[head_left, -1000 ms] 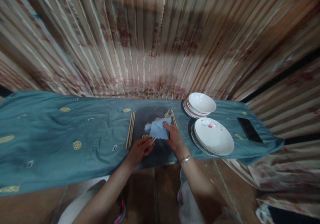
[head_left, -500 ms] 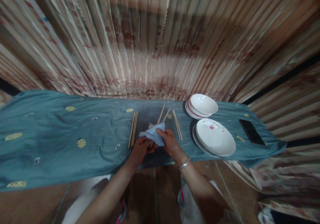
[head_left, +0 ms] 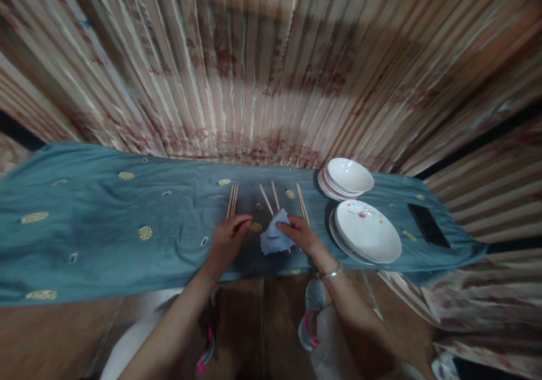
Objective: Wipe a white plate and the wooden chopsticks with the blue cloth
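Bare hands (head_left: 228, 240) and forearms (head_left: 182, 306), silvery bracelet (head_left: 333, 271) on right wrist (head_left: 322, 257), pale trousers (head_left: 332, 335), greyish shoes (head_left: 314, 296) with pink trim (head_left: 311, 324)

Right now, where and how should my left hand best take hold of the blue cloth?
Probably by pinching the loose lower-left edge of the blue cloth, coming from the left: that edge spreads toward your left hand, while your right hand grips the upper right side.

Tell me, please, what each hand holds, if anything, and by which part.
Right hand: blue cloth, by its right edge; any grip on the chopsticks beneath is hidden. Left hand: nothing visible.
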Motion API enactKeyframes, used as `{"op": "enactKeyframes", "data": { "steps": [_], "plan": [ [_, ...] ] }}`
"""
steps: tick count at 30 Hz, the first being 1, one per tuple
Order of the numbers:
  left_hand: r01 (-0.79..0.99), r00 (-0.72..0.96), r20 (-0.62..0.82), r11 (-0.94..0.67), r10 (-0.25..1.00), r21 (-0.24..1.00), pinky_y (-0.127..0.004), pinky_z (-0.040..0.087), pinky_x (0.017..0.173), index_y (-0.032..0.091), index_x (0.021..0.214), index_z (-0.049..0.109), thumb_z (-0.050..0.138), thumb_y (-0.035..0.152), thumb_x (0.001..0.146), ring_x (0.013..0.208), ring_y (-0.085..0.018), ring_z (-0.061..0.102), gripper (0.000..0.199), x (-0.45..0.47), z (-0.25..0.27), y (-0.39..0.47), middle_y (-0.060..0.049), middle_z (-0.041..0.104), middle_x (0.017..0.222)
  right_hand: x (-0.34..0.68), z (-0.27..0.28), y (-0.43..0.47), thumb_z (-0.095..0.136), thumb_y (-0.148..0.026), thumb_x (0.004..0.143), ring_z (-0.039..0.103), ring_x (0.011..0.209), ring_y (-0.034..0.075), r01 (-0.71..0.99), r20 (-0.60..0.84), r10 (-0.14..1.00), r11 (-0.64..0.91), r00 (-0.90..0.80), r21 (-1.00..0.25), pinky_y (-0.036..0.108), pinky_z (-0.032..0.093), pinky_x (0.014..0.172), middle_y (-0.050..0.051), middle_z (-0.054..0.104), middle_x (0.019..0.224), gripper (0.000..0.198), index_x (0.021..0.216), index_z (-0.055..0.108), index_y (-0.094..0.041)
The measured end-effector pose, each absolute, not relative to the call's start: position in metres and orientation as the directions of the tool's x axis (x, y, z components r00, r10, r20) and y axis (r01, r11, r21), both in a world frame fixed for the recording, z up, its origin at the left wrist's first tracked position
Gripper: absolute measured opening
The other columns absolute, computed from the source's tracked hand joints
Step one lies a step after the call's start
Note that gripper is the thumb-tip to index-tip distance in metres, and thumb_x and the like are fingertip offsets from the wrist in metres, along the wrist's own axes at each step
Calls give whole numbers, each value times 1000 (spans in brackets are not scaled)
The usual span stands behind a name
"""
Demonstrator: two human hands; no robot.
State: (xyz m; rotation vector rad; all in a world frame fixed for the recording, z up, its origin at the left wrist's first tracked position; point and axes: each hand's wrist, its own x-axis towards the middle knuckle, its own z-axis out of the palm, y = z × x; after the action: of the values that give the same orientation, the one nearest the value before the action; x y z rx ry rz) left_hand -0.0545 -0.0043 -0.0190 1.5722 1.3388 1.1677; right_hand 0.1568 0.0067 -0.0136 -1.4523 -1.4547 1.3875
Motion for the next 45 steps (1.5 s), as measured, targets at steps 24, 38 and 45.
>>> {"op": "enactKeyframes", "data": {
  "steps": [24,38,45],
  "plan": [
    [781,365,448,-530,816,329,-57,5,106,28,95,69,56,22,85,117,-26,47,18,-53,-17,-12,-3,70,102,142,15,-22,47,-7,87,50,79,21,807,112,802,590,-586,-3,31,38,73,5,59,77,12,86,57,-13],
    [791,414,443,-555,795,258,-58,4,105,28,82,70,52,19,85,94,-21,56,20,-58,-13,-9,0,67,73,156,21,-17,47,-10,88,52,84,21,809,42,809,587,-586,-23,30,40,77,6,62,81,11,87,57,-14],
    [832,346,460,-494,818,253,-57,2,105,27,78,68,50,19,87,92,-21,57,22,-76,-15,-2,1,67,73,177,28,-9,50,-14,88,55,82,18,870,27,883,466,-468,-162,26,38,73,6,62,80,9,82,57,-15]
  ]
}}
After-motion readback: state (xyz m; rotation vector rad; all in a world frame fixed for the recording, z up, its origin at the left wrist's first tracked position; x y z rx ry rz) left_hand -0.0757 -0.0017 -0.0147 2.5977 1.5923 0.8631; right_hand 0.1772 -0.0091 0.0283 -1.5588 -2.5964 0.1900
